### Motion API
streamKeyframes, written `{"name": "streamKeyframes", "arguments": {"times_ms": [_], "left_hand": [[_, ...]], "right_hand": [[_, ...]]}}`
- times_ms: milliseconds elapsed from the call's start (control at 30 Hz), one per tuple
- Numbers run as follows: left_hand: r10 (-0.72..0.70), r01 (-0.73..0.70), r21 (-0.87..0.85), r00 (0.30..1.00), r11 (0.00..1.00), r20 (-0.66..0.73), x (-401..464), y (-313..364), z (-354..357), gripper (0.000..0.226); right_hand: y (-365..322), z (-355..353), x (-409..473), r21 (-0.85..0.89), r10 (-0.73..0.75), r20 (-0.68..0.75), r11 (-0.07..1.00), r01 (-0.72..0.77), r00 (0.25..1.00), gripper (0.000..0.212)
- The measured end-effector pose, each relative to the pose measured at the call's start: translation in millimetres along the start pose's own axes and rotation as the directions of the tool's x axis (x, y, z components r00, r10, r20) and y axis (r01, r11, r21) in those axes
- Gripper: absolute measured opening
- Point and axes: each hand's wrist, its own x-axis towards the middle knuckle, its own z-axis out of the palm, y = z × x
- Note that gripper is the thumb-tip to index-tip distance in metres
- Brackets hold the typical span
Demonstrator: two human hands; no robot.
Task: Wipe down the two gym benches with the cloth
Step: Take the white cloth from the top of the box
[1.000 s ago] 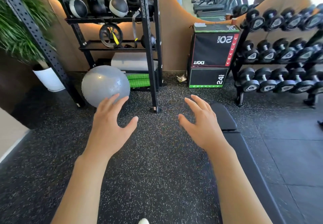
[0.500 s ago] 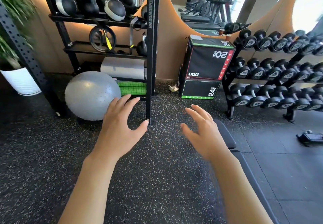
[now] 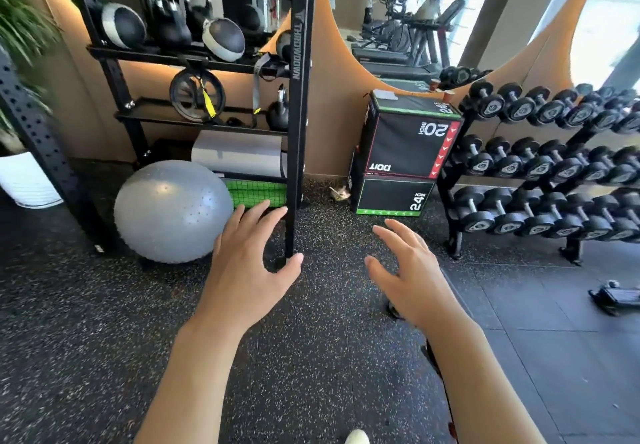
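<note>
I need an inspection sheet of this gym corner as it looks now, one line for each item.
Surface: dark speckled rubber floor.
Job's things: no cloth seen; a bench is not clearly visible, only a dark edge beside the right forearm.
Clutter: small crumpled scrap on the floor by the stacked jump boxes.
Grippers: left hand and right hand open, holding nothing.
Cables: nothing seen.
Surroundings: grey ball, black shelf rack, dumbbell rack, white plant pot.

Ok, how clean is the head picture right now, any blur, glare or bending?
Head view: plant at left smeared by motion blur; windows at top right blown out white; wide-angle lens bows the black rack post; both hands, left hand and right hand, sharp.
</note>
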Motion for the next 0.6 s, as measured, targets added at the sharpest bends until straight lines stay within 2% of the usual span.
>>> {"name": "streamKeyframes", "arguments": {"times_ms": [233,600], "left_hand": [[-0.036,0.033,0.116,0.999,0.993,0.021,67,14,47,0.069],[-0.02,0.004,0.224,0.998,0.975,0.065,204,89,153,0.071]], "right_hand": [[57,-7,70,0.003,0.011,-0.03,1.0,-0.011,0.999,0.063],[194,-58,173,0.052,0.109,-0.081,0.993,-0.105,0.991,0.07]]}}
